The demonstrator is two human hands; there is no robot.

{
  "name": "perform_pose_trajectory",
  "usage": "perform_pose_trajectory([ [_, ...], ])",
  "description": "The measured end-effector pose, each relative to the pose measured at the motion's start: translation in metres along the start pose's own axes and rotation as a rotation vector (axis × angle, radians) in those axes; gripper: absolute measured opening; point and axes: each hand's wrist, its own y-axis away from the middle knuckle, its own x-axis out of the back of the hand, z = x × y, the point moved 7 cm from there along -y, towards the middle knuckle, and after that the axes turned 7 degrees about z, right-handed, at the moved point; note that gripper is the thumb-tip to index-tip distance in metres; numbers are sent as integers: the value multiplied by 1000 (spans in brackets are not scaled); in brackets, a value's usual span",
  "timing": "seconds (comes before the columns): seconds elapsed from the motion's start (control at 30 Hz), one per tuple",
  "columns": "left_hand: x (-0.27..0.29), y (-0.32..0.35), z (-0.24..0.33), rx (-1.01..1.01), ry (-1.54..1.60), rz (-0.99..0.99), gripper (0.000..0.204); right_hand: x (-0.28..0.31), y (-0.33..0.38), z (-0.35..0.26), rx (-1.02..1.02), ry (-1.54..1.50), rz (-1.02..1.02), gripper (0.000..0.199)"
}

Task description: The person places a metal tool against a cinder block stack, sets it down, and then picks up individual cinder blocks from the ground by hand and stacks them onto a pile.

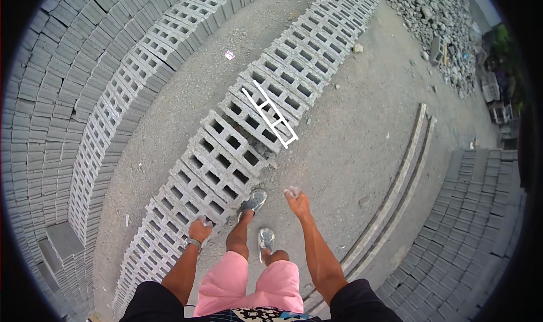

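My left hand (200, 230) hangs over the near part of a long row of grey hollow concrete blocks (212, 177), a watch or bracelet on its wrist. I cannot tell whether it touches them. My right hand (297, 203) is over the bare ground to the right of the row. Both hands have loosely bent fingers with pale, blurred tips, and I see nothing held in either. A white ladder-shaped frame (271, 115) lies slantwise across the top of the row, beyond my hands. Near it, a gap between blocks (240, 131) shows a dark, rubble-like space.
High stacks of grey blocks (62, 90) line the left side, and more stacked blocks (452, 237) stand at lower right. Two long narrow beams (396, 192) lie on the ground at right. A heap of broken stone (438, 25) is at the far right. My sandalled feet stand beside the row.
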Motion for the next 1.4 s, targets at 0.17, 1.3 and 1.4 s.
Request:
perform_pose_trajectory([
  [0.17, 3, 126, -81, 208, 163, 50, 34, 82, 201, 238, -301, 314, -87, 37],
  [1.3, -232, 929, -381, 1419, 1005, 347, 40, 24, 533, 140, 214, 819, -856, 42],
  [1.4, -250, 1012, -404, 1527, 1071, 158, 30, -18, 584, 147, 1095, 1440, -975, 41],
])
